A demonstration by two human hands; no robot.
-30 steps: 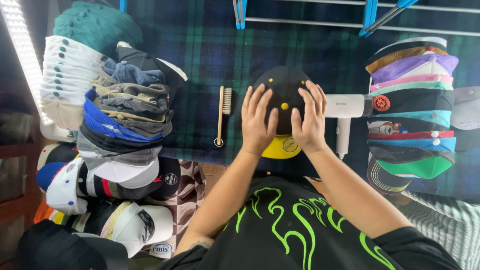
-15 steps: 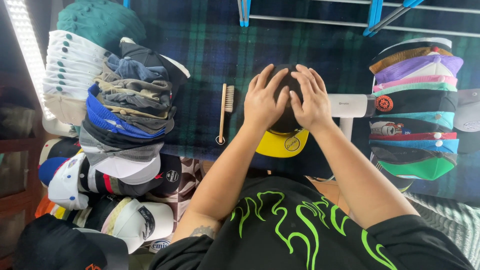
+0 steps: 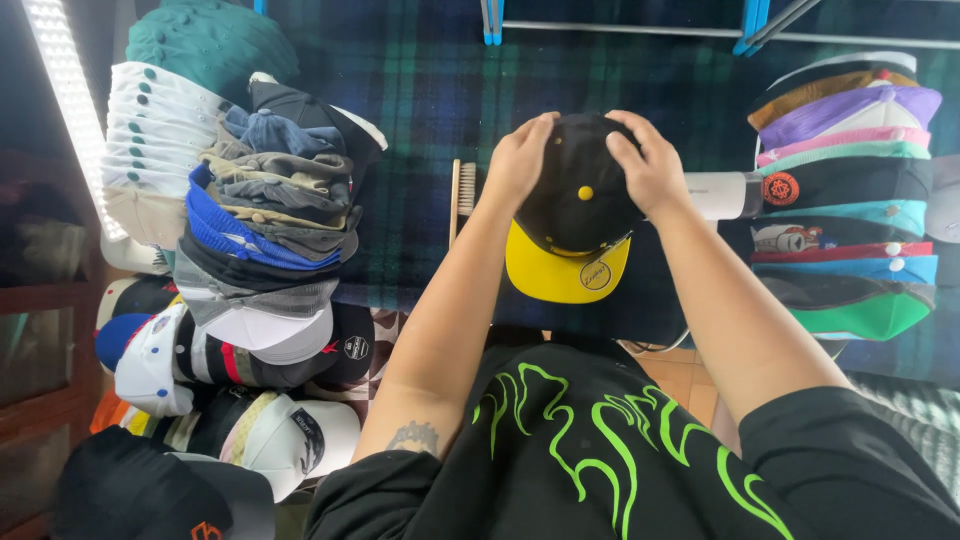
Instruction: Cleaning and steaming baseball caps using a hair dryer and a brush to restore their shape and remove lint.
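Observation:
A black cap (image 3: 578,205) with a yellow brim and a yellow top button is lifted off the dark plaid cloth (image 3: 420,90). My left hand (image 3: 518,160) grips the cap's left side and my right hand (image 3: 648,165) grips its right side. The yellow brim points toward me and carries a round sticker. A wooden brush (image 3: 461,195) lies just left of my left wrist, partly hidden by my forearm. A white hair dryer (image 3: 722,194) lies behind my right wrist, mostly covered.
A tall pile of caps (image 3: 255,215) stands at the left, with more caps (image 3: 220,400) below it. A second stack of coloured caps (image 3: 850,190) sits at the right. A metal rack with blue clips (image 3: 620,25) runs along the top.
Both hands moved from lying flat on the cap's crown to gripping its sides. The cap rose from the cloth and tilted, showing more of the yellow brim.

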